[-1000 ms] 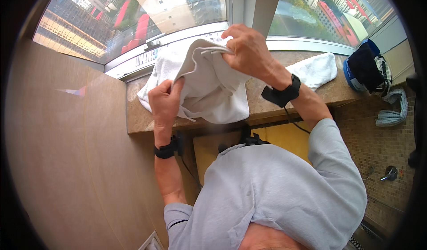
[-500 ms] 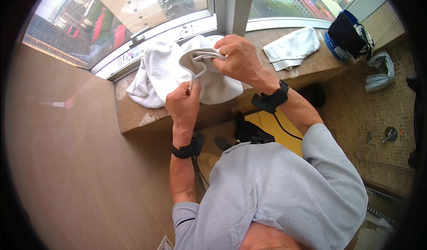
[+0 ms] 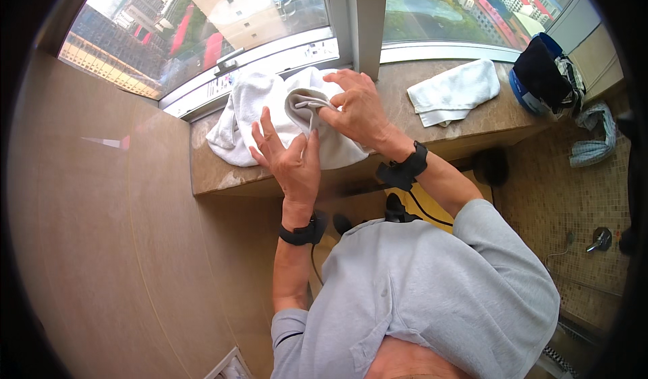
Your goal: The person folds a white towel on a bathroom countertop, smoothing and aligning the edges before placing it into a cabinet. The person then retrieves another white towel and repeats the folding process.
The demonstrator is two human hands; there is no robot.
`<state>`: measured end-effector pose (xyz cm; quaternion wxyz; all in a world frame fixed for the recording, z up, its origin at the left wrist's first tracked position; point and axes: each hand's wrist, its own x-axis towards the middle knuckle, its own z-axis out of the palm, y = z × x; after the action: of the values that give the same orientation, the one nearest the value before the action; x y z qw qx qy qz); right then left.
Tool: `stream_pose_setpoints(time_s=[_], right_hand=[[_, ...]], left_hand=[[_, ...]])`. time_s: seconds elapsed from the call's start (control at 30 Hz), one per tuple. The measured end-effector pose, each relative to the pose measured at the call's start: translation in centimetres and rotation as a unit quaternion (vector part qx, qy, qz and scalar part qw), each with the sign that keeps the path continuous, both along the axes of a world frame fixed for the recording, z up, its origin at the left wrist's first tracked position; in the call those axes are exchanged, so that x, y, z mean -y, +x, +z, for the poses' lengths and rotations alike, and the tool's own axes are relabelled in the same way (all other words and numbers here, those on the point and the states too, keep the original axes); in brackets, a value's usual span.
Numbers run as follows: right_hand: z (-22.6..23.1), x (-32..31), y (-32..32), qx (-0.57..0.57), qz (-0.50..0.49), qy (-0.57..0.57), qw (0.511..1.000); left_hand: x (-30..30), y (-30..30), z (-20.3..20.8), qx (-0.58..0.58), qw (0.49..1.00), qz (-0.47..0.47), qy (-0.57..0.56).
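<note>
A bunched white terry towel (image 3: 256,95) lies on the brown stone window ledge, its far side close to the window frame. Its greyish edge band curls into a loop with folded layers inside. My left hand (image 3: 291,166) is at the near side of this loop, thumb and index finger pinching the edge while the other fingers spread apart over the towel. From the right, my right hand (image 3: 361,109) grips the folded edge between thumb and fingers. The fabric under both hands is partly hidden. Each wrist wears a black strap with a cable.
A smaller folded white towel (image 3: 453,92) lies to the right on the ledge (image 3: 398,95). Beyond it stands a blue container (image 3: 530,95) with black cloth. A grey-blue cloth (image 3: 595,136) hangs by the mosaic wall, above a metal tap (image 3: 599,239). Tall windows border the ledge.
My left hand's outer fingers have uncurled and spread out. My right hand still grips the towel's edge. The whole view has shifted slightly.
</note>
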<state>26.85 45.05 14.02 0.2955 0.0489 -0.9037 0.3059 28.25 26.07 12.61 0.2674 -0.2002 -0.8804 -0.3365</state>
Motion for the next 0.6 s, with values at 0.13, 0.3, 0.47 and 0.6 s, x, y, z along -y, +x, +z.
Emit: stream_pose_setpoints(time_s=[0.13,0.3,0.47,0.6], right_hand=[[-0.6,-1.1,0.3,0.025,0.027,-0.024,0.999],[-1.2,-1.8,0.6,0.061,0.064,-0.054,0.995],[-1.6,-2.2,0.7,0.090,0.081,-0.074,0.990],[-1.5,-1.8,1.2,0.094,0.105,-0.082,0.987]], left_hand=[[-1.8,0.7,-0.3,-0.010,1.000,0.029,-0.006],[-2.9,1.6,-1.4,-0.008,0.999,0.051,0.011],[-3.9,2.5,-2.1,-0.044,0.997,0.056,0.025],[-5.4,2.9,-2.8,-0.049,0.997,0.063,0.011]])
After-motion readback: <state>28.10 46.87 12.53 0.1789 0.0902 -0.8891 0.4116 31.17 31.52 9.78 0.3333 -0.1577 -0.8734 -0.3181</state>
